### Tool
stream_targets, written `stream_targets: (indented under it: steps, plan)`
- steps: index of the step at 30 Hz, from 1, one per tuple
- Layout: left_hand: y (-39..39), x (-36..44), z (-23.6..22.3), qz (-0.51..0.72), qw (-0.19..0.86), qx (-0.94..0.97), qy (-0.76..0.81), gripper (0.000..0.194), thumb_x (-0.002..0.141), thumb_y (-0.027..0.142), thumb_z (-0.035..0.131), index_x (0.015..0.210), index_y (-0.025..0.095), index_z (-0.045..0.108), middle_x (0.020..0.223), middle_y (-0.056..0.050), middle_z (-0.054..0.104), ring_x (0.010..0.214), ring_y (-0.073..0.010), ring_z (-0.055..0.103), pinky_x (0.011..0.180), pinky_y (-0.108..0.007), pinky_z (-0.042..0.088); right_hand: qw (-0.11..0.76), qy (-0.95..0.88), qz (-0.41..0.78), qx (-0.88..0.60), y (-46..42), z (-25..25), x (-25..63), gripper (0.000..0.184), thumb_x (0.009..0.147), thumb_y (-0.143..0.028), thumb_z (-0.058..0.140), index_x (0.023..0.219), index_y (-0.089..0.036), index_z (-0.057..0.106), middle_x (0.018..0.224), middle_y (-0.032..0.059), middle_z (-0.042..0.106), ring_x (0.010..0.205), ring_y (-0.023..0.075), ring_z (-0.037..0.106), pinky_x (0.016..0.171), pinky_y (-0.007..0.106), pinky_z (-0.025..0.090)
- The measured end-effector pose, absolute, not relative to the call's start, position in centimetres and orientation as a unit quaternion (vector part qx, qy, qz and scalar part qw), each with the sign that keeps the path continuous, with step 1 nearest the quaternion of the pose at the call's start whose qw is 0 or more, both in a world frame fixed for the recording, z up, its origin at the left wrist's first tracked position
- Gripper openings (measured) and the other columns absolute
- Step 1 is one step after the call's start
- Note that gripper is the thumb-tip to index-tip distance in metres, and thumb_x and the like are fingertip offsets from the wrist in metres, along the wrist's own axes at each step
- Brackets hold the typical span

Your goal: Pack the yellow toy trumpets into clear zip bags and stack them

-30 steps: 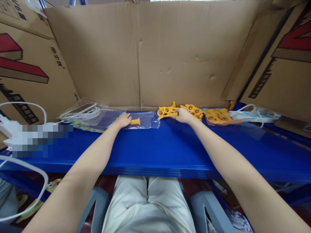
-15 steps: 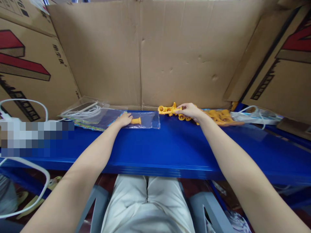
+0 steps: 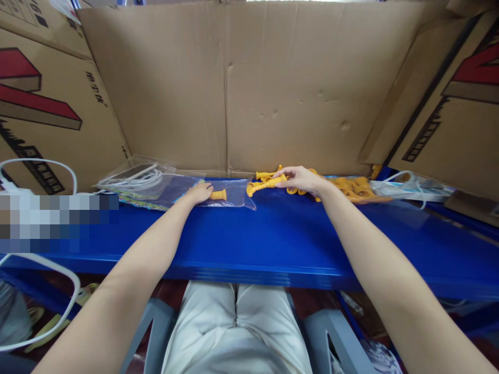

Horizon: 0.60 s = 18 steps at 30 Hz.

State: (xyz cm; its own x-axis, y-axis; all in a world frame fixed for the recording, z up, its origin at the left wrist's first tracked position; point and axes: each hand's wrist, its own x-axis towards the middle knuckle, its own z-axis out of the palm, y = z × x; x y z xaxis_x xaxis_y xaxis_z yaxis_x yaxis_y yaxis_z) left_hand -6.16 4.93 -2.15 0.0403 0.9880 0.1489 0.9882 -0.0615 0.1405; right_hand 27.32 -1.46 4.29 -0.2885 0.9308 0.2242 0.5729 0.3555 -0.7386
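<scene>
My left hand (image 3: 200, 192) lies on a clear plastic bag (image 3: 237, 189), its fingers closed over one end of a short yellow plastic piece with a flared end (image 3: 219, 195). My right hand (image 3: 298, 179) pinches a longer yellow plastic piece with a bent end (image 3: 267, 184). This piece points left, and its bent tip reaches the bag's right edge. Behind it lies another yellow piece (image 3: 265, 175). More yellow pieces with round cup-like ends (image 3: 292, 190) are partly hidden under my right hand.
A bag of yellow parts (image 3: 351, 187) lies to the right, beside a white cable (image 3: 413, 179). On the left, a coiled white cable (image 3: 146, 179) rests in clear plastic. Cardboard (image 3: 280, 88) walls the back of the blue shelf (image 3: 249, 234).
The bent yellow piece now shows in my right hand, drawn out in front of the other pieces and reaching left to the bag. My left hand has stayed in place.
</scene>
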Motion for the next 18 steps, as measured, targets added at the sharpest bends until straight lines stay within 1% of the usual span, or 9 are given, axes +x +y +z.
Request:
stream_targets:
  steps: [3,6,10,14,18]
  plan:
    - [4.8,-6.1,-2.0,-0.099,-0.006,-0.721,-0.686,0.055,0.095,0.036,0.023,0.141,0.016,0.045,0.15,-0.006,0.038,0.139,-0.0188,0.034,0.113,-0.032,0.026,0.335,-0.749,0.284,-0.496,-1.5,4.4,27.6,0.035,0.07,-0.027,0.074,0.103,-0.021,0.069,0.093,0.0051,0.071,0.077,0.0147,0.064,0.064,0.023,0.051]
    - [4.6,-6.0,-1.9,-0.098,-0.009,-0.722,-0.685,0.055,0.095,0.036,0.023,0.142,0.015,0.044,0.151,-0.006,0.036,0.139,-0.0186,0.033,0.114,-0.032,0.024,0.303,-0.763,0.265,-0.505,-1.4,4.1,27.3,0.034,0.069,-0.03,0.075,0.101,-0.022,0.07,0.091,0.0037,0.071,0.073,0.0132,0.063,0.06,0.021,0.048]
    - [4.7,-5.9,-1.9,-0.097,-0.01,-0.721,-0.687,0.056,0.094,0.035,0.023,0.142,0.014,0.043,0.151,-0.006,0.036,0.14,-0.0188,0.031,0.114,-0.033,0.024,0.281,-0.777,0.263,-0.499,-0.9,3.4,26.6,0.033,0.067,-0.026,0.074,0.099,-0.021,0.071,0.09,0.002,0.071,0.069,0.0108,0.06,0.054,0.019,0.044]
    - [4.8,-6.0,-1.9,-0.101,-0.001,-0.724,-0.683,0.055,0.094,0.035,0.024,0.14,0.016,0.046,0.15,-0.006,0.039,0.139,-0.0199,0.033,0.113,-0.035,0.027,0.293,-0.777,0.294,-0.473,-0.9,3.4,26.4,0.034,0.067,-0.025,0.074,0.1,-0.021,0.07,0.094,0.0025,0.071,0.076,0.0124,0.062,0.059,0.02,0.047]
    - [5.0,-6.1,-2.0,-0.094,0.0,-0.726,-0.681,0.055,0.094,0.035,0.023,0.141,0.016,0.045,0.15,-0.006,0.038,0.139,-0.0191,0.033,0.113,-0.033,0.027,0.3,-0.774,0.323,-0.454,-1.0,3.7,26.9,0.035,0.067,-0.025,0.072,0.103,-0.022,0.07,0.101,0.0034,0.071,0.082,0.0138,0.063,0.063,0.021,0.049]
